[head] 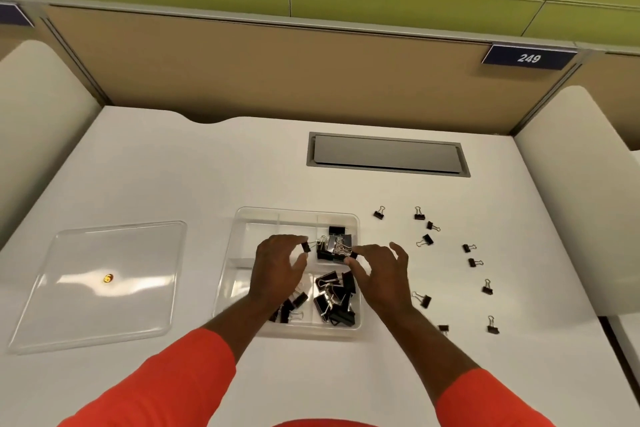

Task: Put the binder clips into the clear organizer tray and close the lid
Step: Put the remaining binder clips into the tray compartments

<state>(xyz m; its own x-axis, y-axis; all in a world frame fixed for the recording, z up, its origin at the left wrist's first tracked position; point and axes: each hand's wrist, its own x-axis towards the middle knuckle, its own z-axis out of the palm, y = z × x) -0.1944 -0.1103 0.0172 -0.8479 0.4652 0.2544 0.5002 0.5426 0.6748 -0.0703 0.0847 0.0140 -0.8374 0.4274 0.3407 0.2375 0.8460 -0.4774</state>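
So a clear organizer tray [346,218] is parked mid-desk on a white table [173,166], split into several compartments. Big black binder clips are piled in the far right compartment [334,244] and the near right one [337,298], and a few more are seen in the near middle section [292,308], partly hidden under the wrist.

The left hand [277,267] is held over the tray, and a small black binder clip [306,247] is pinched between its thumb and fingertips, right beside the far right pile. The right hand [377,270] is held over the tray's right edge with a second small clip [353,255] nipped between thumb and index finger; the other fingers are spread loosely.

The lid [104,284] is laid flat on the table well to the left of the tray, with a little orange sticker [108,278] seen in the middle of it. So the tray is uncovered.

Loose small clips are scattered on the table to the right of the tray, e.g. one at the far end [379,212], one at the near end [492,325] and one just beside the right wrist [423,299].

A grey cable hatch [388,154] is set into the table behind the tray, and a "249" plate [529,58] is fixed to the partition. Orange sleeves [180,378] are worn.
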